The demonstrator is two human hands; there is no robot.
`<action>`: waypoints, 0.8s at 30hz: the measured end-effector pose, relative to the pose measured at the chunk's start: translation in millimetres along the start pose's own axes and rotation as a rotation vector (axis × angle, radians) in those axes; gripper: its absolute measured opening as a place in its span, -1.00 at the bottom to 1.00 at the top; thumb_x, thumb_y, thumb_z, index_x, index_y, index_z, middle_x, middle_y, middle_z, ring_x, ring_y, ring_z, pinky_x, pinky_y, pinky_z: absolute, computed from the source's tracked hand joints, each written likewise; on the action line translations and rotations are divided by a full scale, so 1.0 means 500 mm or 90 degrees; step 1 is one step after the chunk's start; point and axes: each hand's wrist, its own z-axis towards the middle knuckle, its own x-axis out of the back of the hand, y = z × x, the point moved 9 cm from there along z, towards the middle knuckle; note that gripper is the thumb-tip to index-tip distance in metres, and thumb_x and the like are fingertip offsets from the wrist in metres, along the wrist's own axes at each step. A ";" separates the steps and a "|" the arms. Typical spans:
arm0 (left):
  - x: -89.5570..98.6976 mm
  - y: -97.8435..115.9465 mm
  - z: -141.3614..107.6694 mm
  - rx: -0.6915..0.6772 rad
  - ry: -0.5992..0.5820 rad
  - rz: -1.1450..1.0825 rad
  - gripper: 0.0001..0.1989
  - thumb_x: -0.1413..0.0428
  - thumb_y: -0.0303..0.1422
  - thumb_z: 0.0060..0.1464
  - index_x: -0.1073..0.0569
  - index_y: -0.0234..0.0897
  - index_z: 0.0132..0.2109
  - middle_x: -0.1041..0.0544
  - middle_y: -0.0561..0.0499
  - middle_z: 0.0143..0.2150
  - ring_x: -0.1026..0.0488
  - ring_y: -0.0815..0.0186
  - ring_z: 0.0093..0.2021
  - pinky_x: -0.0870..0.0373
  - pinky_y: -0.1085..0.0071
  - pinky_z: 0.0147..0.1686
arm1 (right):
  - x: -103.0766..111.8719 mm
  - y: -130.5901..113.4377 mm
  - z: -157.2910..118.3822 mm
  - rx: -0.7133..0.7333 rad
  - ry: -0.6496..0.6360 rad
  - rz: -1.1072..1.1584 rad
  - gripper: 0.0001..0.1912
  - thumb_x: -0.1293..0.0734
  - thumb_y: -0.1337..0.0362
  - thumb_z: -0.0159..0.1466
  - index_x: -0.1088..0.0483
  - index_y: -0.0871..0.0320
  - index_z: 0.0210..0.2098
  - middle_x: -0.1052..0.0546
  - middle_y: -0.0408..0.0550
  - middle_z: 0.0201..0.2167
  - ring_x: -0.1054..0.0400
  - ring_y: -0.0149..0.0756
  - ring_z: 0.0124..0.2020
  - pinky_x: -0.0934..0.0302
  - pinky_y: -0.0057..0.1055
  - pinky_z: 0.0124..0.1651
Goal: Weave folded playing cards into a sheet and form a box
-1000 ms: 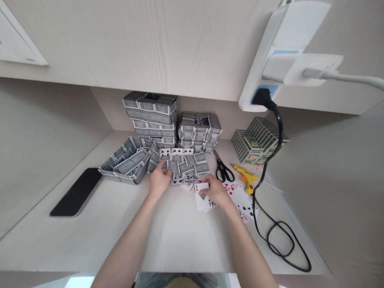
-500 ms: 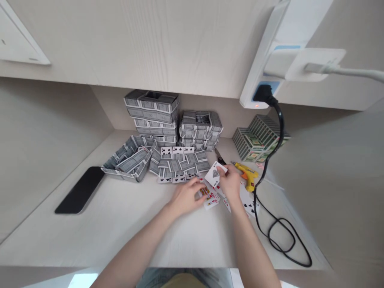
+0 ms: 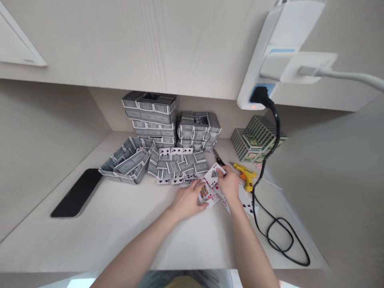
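Observation:
My right hand is closed on a playing card, an ace of spades, held tilted with its face showing. My left hand curls its thumb and fingers round the edges of a face card, close to the ace. Loose red-suited cards lie face up under and beside it. Just beyond both hands spreads a panel of overlapping grey-backed cards, with several black-suited cards face up along its far and near edges.
A yellow glue gun and black cord lie right. Left are a card-covered tray holding card strips and a phone. Card-covered boxes and green-patterned boxes stand behind, under an overhanging panel with a power strip.
My left thumb and fingers have come round a face card among the loose cards. My right hand keeps the ace nearly in place. The whole view has shifted slightly.

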 end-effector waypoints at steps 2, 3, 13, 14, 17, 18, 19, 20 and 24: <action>0.000 0.001 0.000 0.002 0.004 -0.013 -0.37 -0.13 -0.17 -0.15 -0.19 -0.10 0.12 -0.17 -0.06 0.16 -0.42 0.19 -0.15 -0.37 0.32 -0.21 | 0.007 0.002 0.000 -0.005 0.024 0.014 -0.65 -0.12 0.11 0.16 -0.38 0.23 -0.29 -0.49 0.04 -0.52 -0.27 -0.24 -0.55 -0.02 -0.41 -0.47; 0.001 0.001 -0.001 0.002 0.010 -0.022 -0.36 -0.14 -0.19 -0.15 -0.19 -0.09 0.12 -0.15 -0.06 0.16 -0.42 0.21 -0.17 -0.37 0.33 -0.22 | 0.010 0.003 0.000 -0.009 0.035 0.022 -0.63 -0.11 0.09 0.16 -0.37 0.24 -0.27 -0.49 0.05 -0.50 -0.28 -0.23 -0.55 -0.02 -0.41 -0.47; 0.021 -0.046 0.008 0.065 0.126 -0.159 -0.59 -0.07 -0.35 0.00 -0.25 -0.12 0.04 -0.30 -0.01 -0.12 -0.38 0.30 -0.19 -0.33 0.37 -0.22 | -0.059 0.003 -0.012 -0.075 -0.167 0.288 -0.65 -0.13 -0.02 0.15 -0.30 0.14 -0.38 -0.36 -0.16 -0.76 -0.25 -0.28 -0.70 -0.11 -0.41 -0.57; 0.031 -0.052 0.008 0.063 0.154 -0.179 -0.67 -0.03 -0.35 0.04 -0.30 -0.15 -0.01 -0.33 0.00 -0.17 -0.37 0.31 -0.21 -0.32 0.38 -0.23 | -0.071 -0.004 -0.017 -0.079 -0.205 0.335 -0.65 -0.15 -0.03 0.14 -0.29 0.13 -0.40 -0.34 -0.19 -0.77 -0.24 -0.31 -0.72 -0.11 -0.42 -0.60; 0.068 -0.079 0.005 0.081 0.252 -0.251 -0.81 0.03 -0.35 0.09 -0.38 -0.22 -0.15 -0.37 0.02 -0.30 -0.35 0.38 -0.34 -0.30 0.44 -0.30 | -0.091 -0.034 -0.033 -0.070 -0.286 0.446 -0.66 -0.21 -0.05 0.10 -0.27 0.13 -0.41 -0.32 -0.24 -0.78 -0.19 -0.37 -0.76 -0.08 -0.46 -0.66; 0.080 -0.089 0.003 0.094 0.284 -0.274 -0.82 0.04 -0.34 0.09 -0.40 -0.23 -0.19 -0.38 0.03 -0.32 -0.34 0.40 -0.38 -0.29 0.46 -0.34 | -0.095 -0.047 -0.039 -0.064 -0.311 0.473 -0.66 -0.22 -0.04 0.09 -0.28 0.13 -0.41 -0.31 -0.26 -0.78 -0.17 -0.40 -0.76 -0.06 -0.48 -0.67; 0.091 -0.099 -0.001 0.107 0.313 -0.293 -0.83 0.04 -0.34 0.09 -0.41 -0.24 -0.21 -0.38 0.03 -0.33 -0.33 0.41 -0.41 -0.28 0.48 -0.37 | -0.097 -0.058 -0.045 -0.058 -0.335 0.496 -0.66 -0.23 -0.03 0.09 -0.28 0.14 -0.40 -0.31 -0.26 -0.78 -0.16 -0.42 -0.77 -0.05 -0.49 -0.68; 0.100 -0.107 -0.004 0.118 0.339 -0.305 -0.83 0.04 -0.33 0.10 -0.42 -0.24 -0.24 -0.38 0.03 -0.34 -0.32 0.42 -0.42 -0.27 0.48 -0.38 | -0.098 -0.069 -0.052 -0.054 -0.358 0.517 -0.67 -0.24 -0.01 0.09 -0.28 0.15 -0.40 -0.30 -0.27 -0.78 -0.14 -0.44 -0.77 -0.04 -0.51 -0.68; 0.126 -0.126 -0.017 0.141 0.409 -0.306 -0.83 0.04 -0.33 0.09 -0.43 -0.25 -0.28 -0.39 0.02 -0.34 -0.32 0.40 -0.38 -0.26 0.48 -0.36 | -0.108 -0.099 -0.075 -0.051 -0.433 0.561 -0.67 -0.32 0.03 0.03 -0.29 0.18 -0.41 -0.29 -0.30 -0.77 -0.08 -0.53 -0.78 0.05 -0.57 -0.71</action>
